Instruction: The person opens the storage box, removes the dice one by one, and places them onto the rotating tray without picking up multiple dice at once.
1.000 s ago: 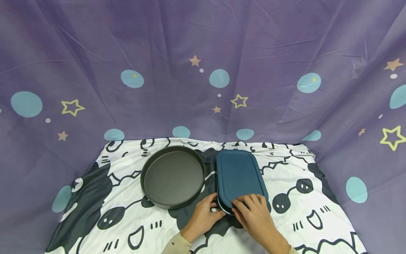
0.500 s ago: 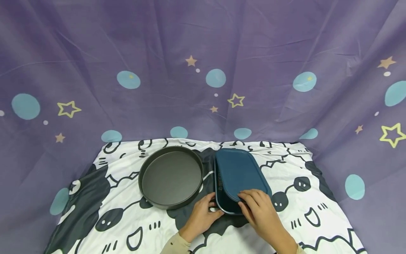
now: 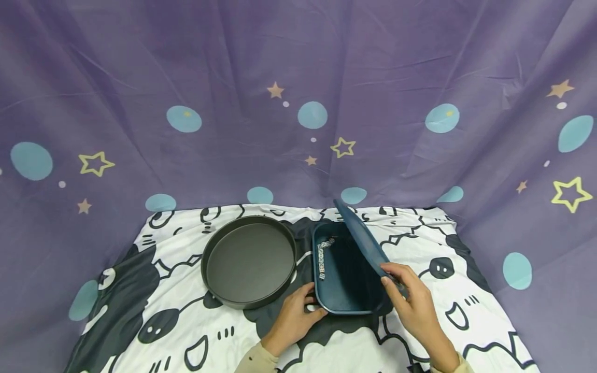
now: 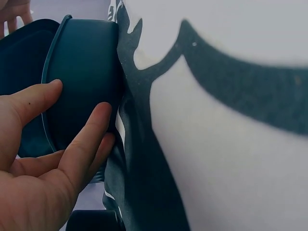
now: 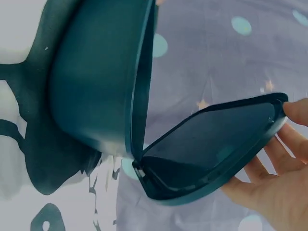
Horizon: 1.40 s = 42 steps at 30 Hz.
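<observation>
In the head view a dark blue rectangular storage box (image 3: 347, 313) stands uncovered on the cloth, right of centre. My left hand (image 3: 295, 315) holds its near left corner; the left wrist view shows thumb and fingers spread over the box wall (image 4: 89, 62). My right hand (image 3: 412, 300) grips the matching blue lid (image 3: 365, 239) by its near edge. The lid stands tilted up steeply along the box's right side, its underside visible in the right wrist view, one corner touching or very near the box rim. A bent, pale patterned strip (image 3: 321, 261) lies inside along the left wall.
A round dark grey pan (image 3: 252, 261) stands left of the box, a small gap between them. Both rest on a black and white cartoon-print cloth (image 3: 177, 290). Behind hangs a purple curtain (image 3: 261, 52) with stars and blue dots.
My right hand has raised the lid's left side and swung it up to the right, uncovering the box and the strip inside. The left hand has stayed at the corner.
</observation>
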### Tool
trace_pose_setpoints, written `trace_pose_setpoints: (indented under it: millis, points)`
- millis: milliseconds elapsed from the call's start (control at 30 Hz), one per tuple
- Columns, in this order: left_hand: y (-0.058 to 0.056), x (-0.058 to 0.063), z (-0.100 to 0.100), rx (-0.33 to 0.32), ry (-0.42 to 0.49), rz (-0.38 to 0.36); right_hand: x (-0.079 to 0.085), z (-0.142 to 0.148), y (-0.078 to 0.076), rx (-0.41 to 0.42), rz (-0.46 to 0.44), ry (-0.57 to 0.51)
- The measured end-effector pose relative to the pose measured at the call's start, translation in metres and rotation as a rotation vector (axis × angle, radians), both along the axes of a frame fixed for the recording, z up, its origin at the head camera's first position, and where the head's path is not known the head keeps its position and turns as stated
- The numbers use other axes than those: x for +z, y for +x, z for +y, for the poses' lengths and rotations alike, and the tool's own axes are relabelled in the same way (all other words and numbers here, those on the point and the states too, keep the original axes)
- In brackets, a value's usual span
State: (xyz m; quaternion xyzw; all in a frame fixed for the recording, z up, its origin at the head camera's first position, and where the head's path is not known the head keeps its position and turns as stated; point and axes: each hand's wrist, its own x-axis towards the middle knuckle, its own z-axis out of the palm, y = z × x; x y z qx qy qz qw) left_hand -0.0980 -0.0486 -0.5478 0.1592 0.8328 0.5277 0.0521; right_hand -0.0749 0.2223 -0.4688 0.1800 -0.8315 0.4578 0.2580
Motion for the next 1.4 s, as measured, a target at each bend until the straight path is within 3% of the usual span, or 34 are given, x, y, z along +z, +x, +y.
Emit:
trace_pose_setpoints:
  millis: [100, 167, 333, 400, 500, 667, 767, 833, 933, 1133, 1400]
  points:
    - [-0.001, 0.000, 0.000, 0.003, -0.013, -0.003, -0.001, 0.010, -0.002, -0.034, -0.101, -0.194]
    - [-0.001, 0.000, 0.000, 0.005, -0.019, -0.010, -0.004, 0.018, -0.003, -0.112, -0.180, -0.319]
    - [-0.001, 0.000, -0.001, 0.000, -0.025, -0.012, -0.016, 0.036, -0.007, -0.233, -0.366, -0.784]
    - [-0.002, 0.000, -0.002, -0.003, -0.023, -0.005, -0.022, 0.044, -0.009, -0.209, -0.373, -0.982]
    - [-0.001, -0.001, -0.002, -0.001, -0.021, 0.004, -0.033, 0.057, -0.009, -0.161, -0.361, -1.178]
    - [-0.002, -0.002, -0.003, -0.004, -0.013, 0.010, -0.050, 0.075, -0.006, -0.073, -0.386, -1.407]
    - [-0.003, -0.004, -0.002, -0.008, -0.012, 0.001, -0.058, 0.082, -0.004, -0.110, -0.423, -1.500]
    - [-0.003, -0.004, -0.002, -0.009, -0.011, -0.012, -0.063, 0.086, -0.003, -0.167, -0.467, -1.513]
    - [-0.002, -0.004, -0.002, -0.011, -0.008, -0.023, -0.070, 0.090, -0.002, -0.299, -0.555, -1.446]
    - [-0.001, -0.003, -0.002, -0.009, -0.002, -0.016, -0.087, 0.097, 0.003, -0.549, -0.693, -1.070]
    - [-0.001, -0.001, -0.003, 0.000, 0.028, -0.010, -0.094, 0.100, 0.005, -0.690, -0.723, -0.683]
